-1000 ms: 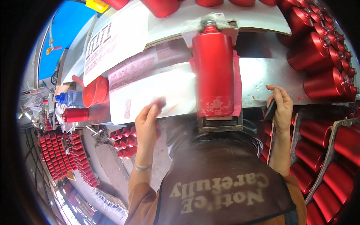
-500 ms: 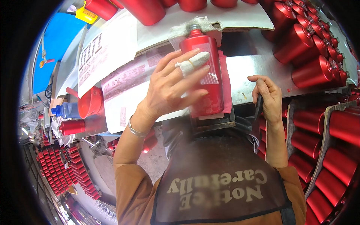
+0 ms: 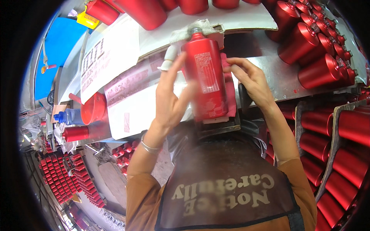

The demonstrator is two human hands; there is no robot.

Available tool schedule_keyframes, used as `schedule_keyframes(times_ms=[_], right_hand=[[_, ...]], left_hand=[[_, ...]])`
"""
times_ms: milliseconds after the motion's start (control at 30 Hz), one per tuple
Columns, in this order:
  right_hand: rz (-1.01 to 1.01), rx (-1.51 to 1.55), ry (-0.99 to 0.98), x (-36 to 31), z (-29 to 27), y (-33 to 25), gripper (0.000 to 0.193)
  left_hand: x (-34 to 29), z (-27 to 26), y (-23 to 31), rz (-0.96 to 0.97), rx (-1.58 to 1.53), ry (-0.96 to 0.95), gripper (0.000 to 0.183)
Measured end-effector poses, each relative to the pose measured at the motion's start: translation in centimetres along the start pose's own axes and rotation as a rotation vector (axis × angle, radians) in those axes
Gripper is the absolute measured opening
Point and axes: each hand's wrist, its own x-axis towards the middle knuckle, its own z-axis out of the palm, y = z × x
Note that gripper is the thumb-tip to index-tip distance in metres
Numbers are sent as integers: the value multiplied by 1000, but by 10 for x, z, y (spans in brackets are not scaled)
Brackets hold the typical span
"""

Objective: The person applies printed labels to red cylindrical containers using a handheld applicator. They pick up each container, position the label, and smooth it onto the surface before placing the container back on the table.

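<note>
A red bottle with a pale printed panel lies on its side in front of me, its neck pointing away onto a bunched white rag. Under it a pink cloth shows along the right edge. My left hand is beside the bottle's left side, fingers apart and partly smeared by motion; a white wrap covers one finger. My right hand is at the bottle's right side, its fingertips close to the bottle. A dark flat tool, partly hidden, is held in that hand's palm.
Sheets with pink printed strips cover the table on the left. Past them are a red bowl, a blue container and a fallen red bottle. Many red bottles crowd the right, above slanted racks.
My left hand has drawn back off the bottle to its left side, uncovering the printed panel. My right hand has moved left and up, close to the bottle, still with the dark tool.
</note>
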Motion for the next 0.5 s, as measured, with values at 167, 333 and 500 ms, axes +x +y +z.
schedule_keyframes(times_ms=[167,333,500], right_hand=[[-45,-28,-130,31,12,-4,70],[-29,-161,-116,37,11,-15,79],[12,-250,-132,43,12,-33,84]], left_hand=[[3,33,1,-466,-753,73,74],[9,40,1,-463,-744,82,66],[16,34,-5,-505,-781,43,61]])
